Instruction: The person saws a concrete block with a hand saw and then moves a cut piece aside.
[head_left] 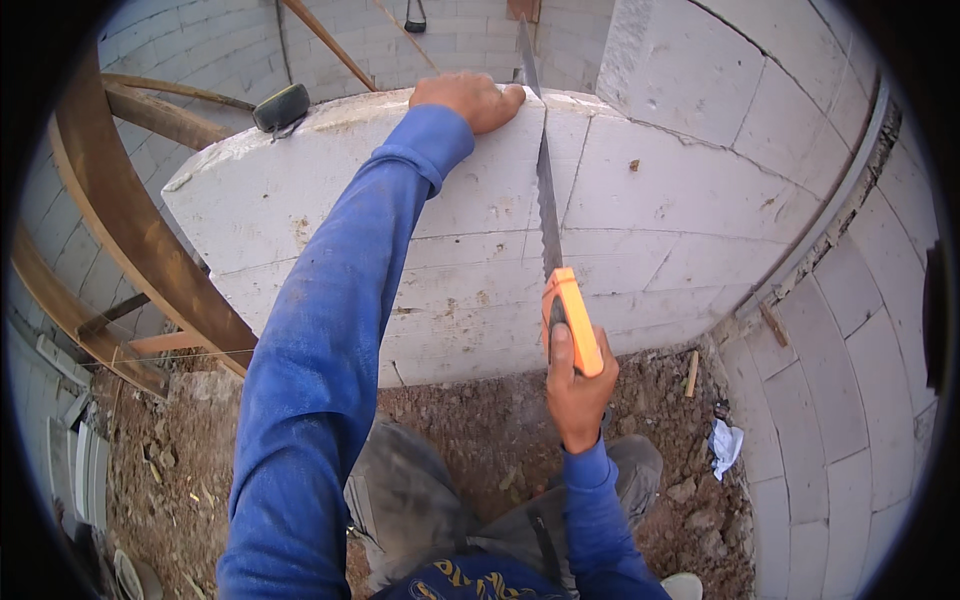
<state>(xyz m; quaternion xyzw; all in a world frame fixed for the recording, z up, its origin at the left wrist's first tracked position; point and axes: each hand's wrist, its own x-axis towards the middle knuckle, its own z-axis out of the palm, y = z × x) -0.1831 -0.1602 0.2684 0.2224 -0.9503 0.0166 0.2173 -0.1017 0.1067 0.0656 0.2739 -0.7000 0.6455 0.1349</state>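
Observation:
My right hand [580,390] is wrapped round the orange and black handle of a hand saw [550,215]. Its long toothed blade runs away from me and crosses the top edge of a white masonry block [490,170], sitting in a cut there. Just left of the blade, my left hand [470,100] grips that block's top edge, its fingers curled over the far side and partly hidden. To the right of the blade a thin line runs down the wall face. A black-headed mallet [282,107] lies on the wall top, further left.
Curved wooden timbers [130,220] stand at the left end of the low block wall [450,340]. A taller block wall [830,400] rises on the right. Rubble-strewn soil [690,470] lies underfoot, with a crumpled white scrap [724,447] and a wood stick [692,374].

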